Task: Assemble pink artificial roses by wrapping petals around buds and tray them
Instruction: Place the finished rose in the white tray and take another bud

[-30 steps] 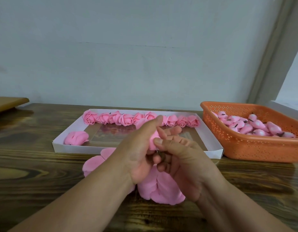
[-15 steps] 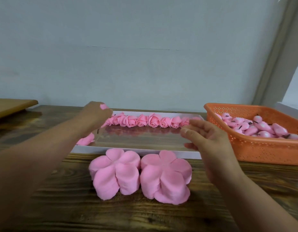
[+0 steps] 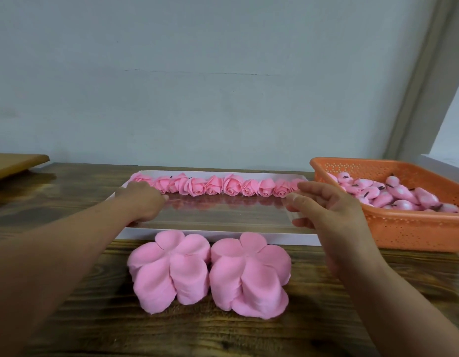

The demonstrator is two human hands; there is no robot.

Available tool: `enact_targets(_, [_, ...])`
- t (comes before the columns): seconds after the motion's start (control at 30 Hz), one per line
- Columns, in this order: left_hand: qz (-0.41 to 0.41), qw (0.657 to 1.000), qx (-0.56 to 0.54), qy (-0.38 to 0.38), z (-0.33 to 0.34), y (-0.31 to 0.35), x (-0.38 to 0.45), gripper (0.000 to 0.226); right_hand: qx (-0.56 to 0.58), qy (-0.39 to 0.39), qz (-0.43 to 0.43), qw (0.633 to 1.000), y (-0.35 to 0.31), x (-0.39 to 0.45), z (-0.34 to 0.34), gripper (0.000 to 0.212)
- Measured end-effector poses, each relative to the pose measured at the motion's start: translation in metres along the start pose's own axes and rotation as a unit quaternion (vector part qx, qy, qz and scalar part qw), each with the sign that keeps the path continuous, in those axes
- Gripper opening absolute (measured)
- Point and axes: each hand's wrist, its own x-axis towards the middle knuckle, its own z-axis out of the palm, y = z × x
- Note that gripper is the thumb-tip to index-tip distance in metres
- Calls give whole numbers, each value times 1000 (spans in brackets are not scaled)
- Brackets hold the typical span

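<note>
A white tray with a shiny floor lies on the wooden table, and a row of finished pink roses lines its far side. My left hand reaches into the tray's left end with the knuckles towards me and the fingers curled down; what is under them is hidden. My right hand hovers at the tray's right edge with its fingers apart and nothing in it. Two stacks of pink petals sit side by side in front of the tray. Pink buds fill the orange basket.
The orange perforated basket stands right of the tray, almost touching it. A wooden board lies at the far left edge. A pale wall rises just behind the table. Bare dark wood shows left of the tray and in front of the petal stacks.
Both hands held a rose together over the petals a second ago. They parted; the left hand carried the rose to the tray's left end and lowered, and the right hand opened by the tray's right edge.
</note>
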Motion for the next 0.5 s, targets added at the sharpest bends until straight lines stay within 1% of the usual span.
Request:
enact_targets(0.07, [1, 995, 90, -48, 8, -7, 5, 36, 3, 11, -2, 1000, -1, 3, -4, 22])
enact_targets(0.17, [18, 988, 121, -99, 18, -11, 7, 47, 6, 21, -2, 1000, -1, 6, -7, 22])
enact_targets(0.33, [4, 986, 131, -104, 21, -9, 15, 54, -2, 20, 1, 1000, 2, 8, -9, 19])
enact_targets(0.43, [-27, 987, 105, -118, 25, -12, 17, 68, -5, 18, 3, 1000, 4, 9, -10, 19])
enact_targets(0.5, [-36, 988, 93, -116, 29, -15, 20, 69, -8, 21, 4, 1000, 4, 9, -9, 18])
